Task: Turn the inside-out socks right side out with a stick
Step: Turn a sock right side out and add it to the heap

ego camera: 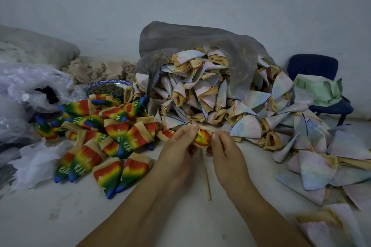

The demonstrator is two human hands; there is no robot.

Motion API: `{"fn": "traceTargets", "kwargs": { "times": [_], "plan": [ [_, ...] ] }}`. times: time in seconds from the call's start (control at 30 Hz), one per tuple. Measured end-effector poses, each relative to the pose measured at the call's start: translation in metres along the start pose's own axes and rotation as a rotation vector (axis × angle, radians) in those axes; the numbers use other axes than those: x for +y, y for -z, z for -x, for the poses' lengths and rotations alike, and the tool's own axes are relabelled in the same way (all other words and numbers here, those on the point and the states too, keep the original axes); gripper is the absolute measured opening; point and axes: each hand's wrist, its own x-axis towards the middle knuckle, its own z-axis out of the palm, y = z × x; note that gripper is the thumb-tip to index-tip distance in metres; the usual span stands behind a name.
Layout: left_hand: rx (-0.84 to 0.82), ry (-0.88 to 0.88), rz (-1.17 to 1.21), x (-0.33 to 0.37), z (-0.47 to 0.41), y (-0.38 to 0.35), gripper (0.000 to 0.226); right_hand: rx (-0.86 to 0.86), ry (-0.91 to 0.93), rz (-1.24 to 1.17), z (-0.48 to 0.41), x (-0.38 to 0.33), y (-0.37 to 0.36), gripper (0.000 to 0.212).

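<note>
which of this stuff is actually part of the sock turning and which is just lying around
Part of the job: left hand and right hand pinching a half-turned sock; stick below it; heap of pale inside-out socks; rainbow socks already turned.
Lying about: blue chair; bowl; plastic bags.
</note>
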Motion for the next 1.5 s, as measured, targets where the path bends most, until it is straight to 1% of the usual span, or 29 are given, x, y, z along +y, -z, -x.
{"fn": "traceTargets", "kwargs": {
  "times": [0.07,0.1,0.17,0.2,0.23,0.27,0.3,0.37,0.4,0.5,0.57,0.63,0.7,0.77,0.87,0.93,1.0,1.07,1.1,1.17,1.2,1.23,1.27,1.3,1.37,1.47,1.5],
  "plan": [
    [0.018,0.016,0.071,0.001,-0.002,0.003,0.022,-0.071,-0.108,-0.191,0.001,-0.003,-0.002,0.028],
    [0.022,0.030,0.092,0.002,-0.003,0.005,0.021,-0.089,-0.173,-0.348,-0.001,-0.005,-0.002,0.029],
    [0.034,0.057,0.101,0.003,-0.003,0.008,0.026,-0.061,-0.276,-0.705,-0.009,-0.005,0.009,0.027],
    [0.055,0.060,0.100,0.003,-0.004,0.009,0.029,-0.038,-0.294,-0.801,-0.013,-0.003,0.017,0.025],
    [0.088,0.054,0.104,0.003,-0.005,0.009,0.030,-0.036,-0.290,-0.814,-0.015,0.000,0.023,0.025],
    [0.121,0.035,0.100,0.003,-0.005,0.010,0.028,-0.050,-0.271,-0.750,-0.014,0.003,0.026,0.026],
    [0.147,0.006,0.071,0.003,-0.005,0.010,0.025,-0.076,-0.240,-0.621,-0.011,0.005,0.025,0.027],
    [0.178,-0.053,-0.072,0.001,-0.003,0.007,0.022,-0.125,-0.146,-0.348,-0.005,0.005,0.017,0.024],
    [0.185,-0.082,-0.156,0.000,-0.001,0.005,0.020,-0.135,-0.090,-0.273,-0.003,0.004,0.012,0.025],
    [0.187,-0.171,-0.319,-0.002,0.003,0.004,0.016,-0.156,0.044,-0.193,-0.001,0.002,0.005,0.026],
    [0.194,-0.204,-0.356,-0.001,0.004,0.003,0.016,-0.166,0.046,-0.175,0.000,0.001,0.005,0.022],
    [0.195,-0.229,-0.389,0.000,0.004,0.004,0.020,-0.170,0.037,-0.147,-0.001,0.002,0.006,0.011],
    [0.192,-0.266,-0.449,-0.002,0.003,0.005,0.023,-0.159,0.095,-0.042,-0.003,0.003,0.008,0.010],
    [0.196,-0.302,-0.507,-0.003,0.002,0.007,0.024,-0.145,0.193,0.086,-0.004,0.002,0.009,0.011],
    [0.203,-0.342,-0.591,-0.003,0.001,0.009,0.028,-0.155,0.294,0.180,-0.003,0.000,0.009,0.012],
    [0.186,-0.383,-0.667,-0.002,0.002,0.009,0.030,-0.173,0.308,0.226,-0.003,-0.001,0.008,0.010],
    [0.161,-0.420,-0.721,-0.001,0.004,0.007,0.031,-0.180,0.275,0.220,-0.002,-0.001,0.008,0.007],
    [0.150,-0.419,-0.731,0.000,0.005,0.005,0.026,-0.182,0.150,0.105,-0.002,-0.002,0.009,0.008],
    [0.150,-0.396,-0.711,0.001,0.005,0.004,0.022,-0.184,0.050,-0.013,-0.002,-0.002,0.010,0.011],
    [0.166,-0.309,-0.587,0.003,0.003,0.001,0.016,-0.219,-0.160,-0.351,-0.003,-0.004,0.013,0.021],
    [0.171,-0.265,-0.499,0.005,0.002,0.001,0.020,-0.278,-0.248,-0.569,-0.003,-0.004,0.014,0.023],
    [0.174,-0.222,-0.413,0.006,0.001,0.002,0.023,-0.351,-0.319,-0.782,-0.002,-0.005,0.014,0.018],
    [0.168,-0.189,-0.343,0.008,0.001,0.002,0.024,-0.409,-0.378,-0.938,-0.002,-0.005,0.014,0.014],
    [0.157,-0.166,-0.299,0.009,0.001,0.002,0.024,-0.447,-0.410,-1.013,-0.002,-0.004,0.013,0.014],
    [0.125,-0.151,-0.283,0.008,0.002,0.001,0.025,-0.453,-0.409,-1.027,-0.004,-0.001,0.013,0.015],
    [0.075,-0.194,-0.361,0.007,0.005,0.001,0.032,-0.334,-0.378,-0.988,-0.009,0.001,0.017,0.013],
    [0.064,-0.209,-0.397,0.008,0.006,0.000,0.028,-0.281,-0.375,-0.988,-0.011,0.002,0.020,0.013]
  ]
}}
